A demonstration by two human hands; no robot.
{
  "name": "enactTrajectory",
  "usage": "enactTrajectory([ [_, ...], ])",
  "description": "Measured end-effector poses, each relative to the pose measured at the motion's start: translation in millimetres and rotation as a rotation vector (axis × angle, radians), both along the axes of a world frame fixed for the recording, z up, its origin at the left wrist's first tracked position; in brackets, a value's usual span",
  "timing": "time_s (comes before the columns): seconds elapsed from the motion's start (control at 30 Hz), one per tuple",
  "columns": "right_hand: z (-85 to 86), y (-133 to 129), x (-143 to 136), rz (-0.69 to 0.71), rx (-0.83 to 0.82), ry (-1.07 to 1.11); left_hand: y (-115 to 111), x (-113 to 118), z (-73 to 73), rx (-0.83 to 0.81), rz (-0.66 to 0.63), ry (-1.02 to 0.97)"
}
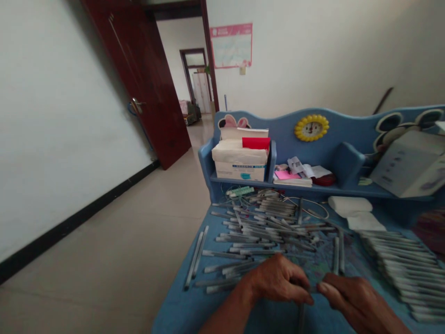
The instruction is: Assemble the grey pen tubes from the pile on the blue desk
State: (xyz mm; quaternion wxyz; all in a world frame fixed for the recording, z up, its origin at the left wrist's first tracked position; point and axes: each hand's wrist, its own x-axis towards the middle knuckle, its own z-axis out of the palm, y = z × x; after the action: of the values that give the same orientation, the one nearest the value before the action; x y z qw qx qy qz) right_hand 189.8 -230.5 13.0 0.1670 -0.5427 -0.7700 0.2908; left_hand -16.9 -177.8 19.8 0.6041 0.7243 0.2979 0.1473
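Note:
My left hand (280, 280) is closed in a pinch over the front of the blue desk (187, 311). Facing it, my right hand (354, 297) also pinches with thumb and forefinger. Between the fingertips shows a short grey stretch of what looks like a pen (314, 288); the fingers hide most of it. Many loose grey pens (257, 234) with dark ends lie scattered beyond and left of my left hand. Another slim grey pen (301, 317) lies below the hands. Two pens (336, 255) lie lengthwise just beyond my right hand.
A neat stack of grey pens (410, 273) lies at the right, near a white paper roll (351, 206). The raised shelf holds a white carton (239, 169), papers (292, 181) and a tilted box (410, 162). A dark red door (153, 83) stands open at the left.

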Motion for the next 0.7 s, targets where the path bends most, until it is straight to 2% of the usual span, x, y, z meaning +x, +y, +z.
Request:
enactTrajectory([
  [0.1,-2.0,0.0,-0.1,0.026,0.021,0.033,-0.8,0.4,1.9,0.005,0.011,0.001],
  [0.27,-3.2,-1.4,0.9,-0.03,0.094,-0.008,-2.2,2.4,5.7,-0.005,0.003,0.026],
  [0.4,-4.4,-3.4,1.1,0.033,0.088,0.017,-1.4,3.3,2.8,0.045,-0.014,0.008],
  [0.53,-6.1,-4.2,0.6,-0.003,0.121,-0.038,-0.7,3.5,0.0,0.061,-0.015,0.036],
  [0.7,-0.5,-4.8,-4.0,-0.009,0.084,-0.003,1.2,6.1,5.3,0.071,-0.02,0.078],
])
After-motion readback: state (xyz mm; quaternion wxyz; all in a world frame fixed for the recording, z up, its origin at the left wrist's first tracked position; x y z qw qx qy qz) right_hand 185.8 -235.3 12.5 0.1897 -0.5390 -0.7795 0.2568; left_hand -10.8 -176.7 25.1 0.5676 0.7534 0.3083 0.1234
